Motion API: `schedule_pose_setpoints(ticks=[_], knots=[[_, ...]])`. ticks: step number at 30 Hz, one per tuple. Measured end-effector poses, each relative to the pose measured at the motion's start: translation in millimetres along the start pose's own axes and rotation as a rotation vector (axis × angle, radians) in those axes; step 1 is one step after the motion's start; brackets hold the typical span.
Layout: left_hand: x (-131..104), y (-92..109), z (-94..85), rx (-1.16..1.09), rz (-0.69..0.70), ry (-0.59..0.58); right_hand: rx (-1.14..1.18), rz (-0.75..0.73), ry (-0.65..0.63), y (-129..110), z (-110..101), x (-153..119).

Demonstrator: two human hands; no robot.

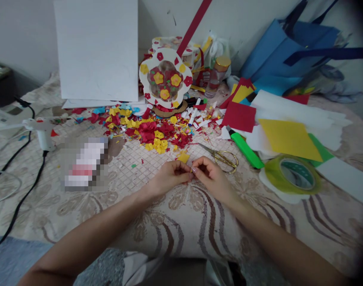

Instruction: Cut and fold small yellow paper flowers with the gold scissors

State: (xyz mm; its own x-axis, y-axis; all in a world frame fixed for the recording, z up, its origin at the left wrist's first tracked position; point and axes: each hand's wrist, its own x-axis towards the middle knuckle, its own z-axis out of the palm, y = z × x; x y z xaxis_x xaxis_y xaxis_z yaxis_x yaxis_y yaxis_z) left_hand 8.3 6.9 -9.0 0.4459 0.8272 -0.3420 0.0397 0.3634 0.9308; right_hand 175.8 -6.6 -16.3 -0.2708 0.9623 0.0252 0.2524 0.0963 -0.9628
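My left hand (173,174) and my right hand (207,173) meet at the fingertips over the patterned tablecloth (196,222). Both have their fingers pinched together, and whatever lies between them is too small or hidden to make out. Just beyond my left fingers is a small yellow paper piece (183,157). Gold-handled scissors (226,159) lie open-bladed beside my right hand. Farther back is a heap of red paper flowers (151,132) and yellow paper flowers (160,143), with a white scalloped lantern-like piece (166,79) decorated with flowers standing behind it.
On the right are a green cutter (245,149), a tape roll (293,174), yellow paper (290,137) and a blue bag (288,49). A glue gun (44,133) with a black cord and a blurred phone-like object (87,163) lie left. A white board (98,49) and a jar (217,75) stand behind.
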Motion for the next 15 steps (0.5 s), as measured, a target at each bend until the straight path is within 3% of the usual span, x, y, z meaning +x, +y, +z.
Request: schedule_pose_setpoints(ticks=[5, 15], knots=[[1.0, -5.5, 2.8, 0.034, 0.021, 0.084, -0.010, 0.005, 0.058, -1.7, 5.6, -1.8], [-1.5, -7.0, 6.5, -0.031, 0.020, 0.141, -0.003, 0.003, 0.087, 3.5, 8.9, -1.0]])
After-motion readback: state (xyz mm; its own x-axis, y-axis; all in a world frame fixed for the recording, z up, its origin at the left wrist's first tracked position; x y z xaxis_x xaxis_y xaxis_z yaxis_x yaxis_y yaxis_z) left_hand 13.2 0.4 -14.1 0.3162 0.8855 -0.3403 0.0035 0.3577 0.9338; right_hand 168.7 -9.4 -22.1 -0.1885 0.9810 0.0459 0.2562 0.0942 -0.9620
